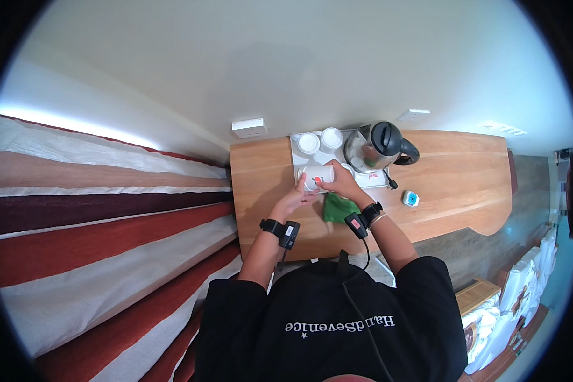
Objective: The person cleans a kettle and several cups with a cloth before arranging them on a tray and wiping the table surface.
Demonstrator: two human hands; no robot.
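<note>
A white paper cup (318, 173) with a small red print lies on its side between my two hands, over the front edge of a white tray (296, 167). My right hand (342, 183) wraps round its right end, thumb on the near side. At the other end my left hand (291, 200) has its thumb against the rim, with its fingers below the cup. A crumpled green cloth (339, 209) lies on the wooden table beneath my right wrist. Two more white cups, one to the left (308, 143) and another beside it (331, 138), stand on the tray.
An electric kettle (358, 153) with a black lid and handle stands at the tray's right. A small white-and-blue device (410, 198) sits farther right on the table (452, 172). A striped curtain (108, 210) hangs at the left; white bedding (522, 280) is at the far right.
</note>
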